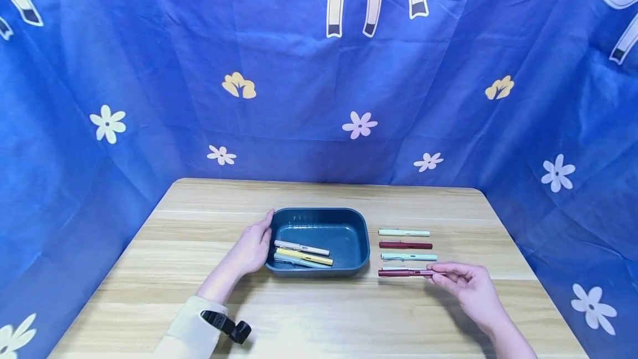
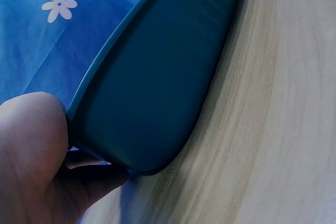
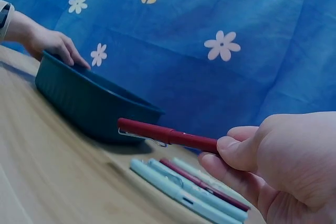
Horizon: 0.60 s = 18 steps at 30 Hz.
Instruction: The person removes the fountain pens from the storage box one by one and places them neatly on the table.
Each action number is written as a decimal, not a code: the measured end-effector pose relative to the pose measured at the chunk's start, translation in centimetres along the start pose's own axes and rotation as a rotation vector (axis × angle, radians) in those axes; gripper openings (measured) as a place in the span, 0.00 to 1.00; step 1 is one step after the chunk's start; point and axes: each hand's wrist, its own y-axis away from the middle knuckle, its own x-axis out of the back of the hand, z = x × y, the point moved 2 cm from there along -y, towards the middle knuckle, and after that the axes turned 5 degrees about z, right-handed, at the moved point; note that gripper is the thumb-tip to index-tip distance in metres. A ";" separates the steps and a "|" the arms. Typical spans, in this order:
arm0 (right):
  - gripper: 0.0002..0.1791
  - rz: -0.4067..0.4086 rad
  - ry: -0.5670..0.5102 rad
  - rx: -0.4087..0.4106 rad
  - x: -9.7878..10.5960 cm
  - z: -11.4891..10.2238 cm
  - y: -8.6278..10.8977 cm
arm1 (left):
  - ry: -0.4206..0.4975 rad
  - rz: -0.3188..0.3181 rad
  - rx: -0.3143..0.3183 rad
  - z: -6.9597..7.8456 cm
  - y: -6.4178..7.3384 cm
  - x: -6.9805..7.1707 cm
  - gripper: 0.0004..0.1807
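My left hand (image 1: 253, 245) grips the left rim of a dark teal plastic box (image 1: 319, 272). Inside the box, toward its left, lie a pale lilac pen (image 1: 301, 248), a yellow pen (image 1: 305, 256) and a grey-blue pen (image 1: 299, 261). To the right of the box, my right hand (image 1: 468, 287) pinches a dark red pen (image 3: 173, 136) by one end between thumb and fingers, its clip end pointing left. It is raised over a whitish pen (image 1: 399, 268), which it partly covers in the head view.
Beyond the held pen, a mint pen (image 1: 408, 257), another dark red pen (image 1: 406, 245) and a pale green pen (image 1: 404, 232) lie in a row on the wooden table (image 1: 319, 314). A blue patterned cloth (image 1: 299, 126) hangs behind and at both sides.
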 end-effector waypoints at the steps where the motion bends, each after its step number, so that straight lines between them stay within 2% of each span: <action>1: 0.16 0.001 0.002 -0.002 0.1 0.2 0.1 | -0.002 0.000 -0.002 0.0 0.0 0.0 0.29; 15: 0.17 -0.006 0.046 -0.067 1.2 2.7 0.7 | 0.009 -0.007 0.015 -0.1 0.0 -0.1 0.29; 18: 0.14 0.023 0.153 -0.042 1.3 2.9 0.7 | 0.011 -0.010 0.019 -0.1 0.1 -0.1 0.29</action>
